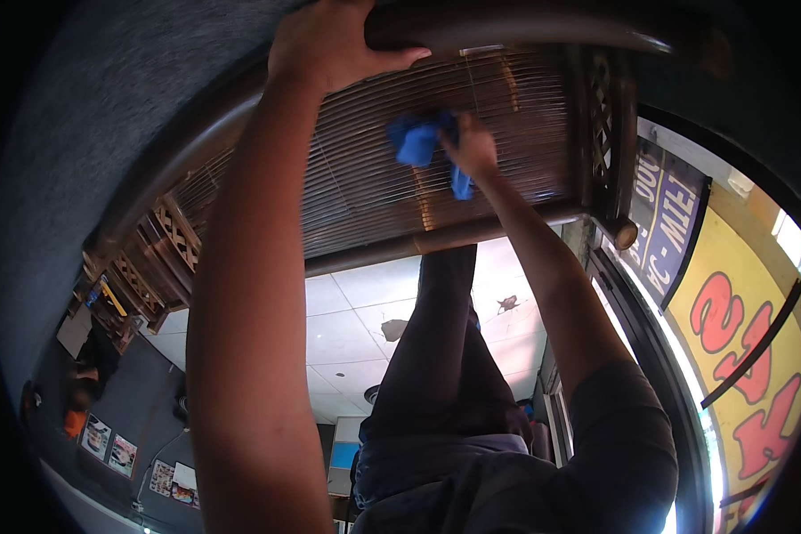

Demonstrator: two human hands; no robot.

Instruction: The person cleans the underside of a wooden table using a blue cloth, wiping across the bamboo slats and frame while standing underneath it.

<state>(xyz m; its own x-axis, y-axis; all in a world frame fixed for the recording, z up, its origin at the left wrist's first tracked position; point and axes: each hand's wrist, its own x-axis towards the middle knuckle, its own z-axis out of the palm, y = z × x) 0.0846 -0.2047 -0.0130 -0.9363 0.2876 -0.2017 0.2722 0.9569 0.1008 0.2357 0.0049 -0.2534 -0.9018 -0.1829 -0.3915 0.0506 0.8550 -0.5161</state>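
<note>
Below me lies the slatted seat (367,180) of a dark bamboo bench, its thin rods glossy. My right hand (474,147) holds a crumpled blue cloth (419,143) against the slats; hand and cloth are slightly blurred. My left hand (334,50) grips the thick bamboo rail (507,27) at the top of the view, thumb pointing right. Its fingertips are hidden behind the rail. A thinner bamboo pole (387,253) runs along the seat's near edge.
White floor tiles (340,334) with broken patches lie under my legs. Lattice bamboo furniture (167,247) stands at left, and a person in part shows beyond it. A glass door or window frame (647,334) and a yellow banner (747,334) with lettering are at right.
</note>
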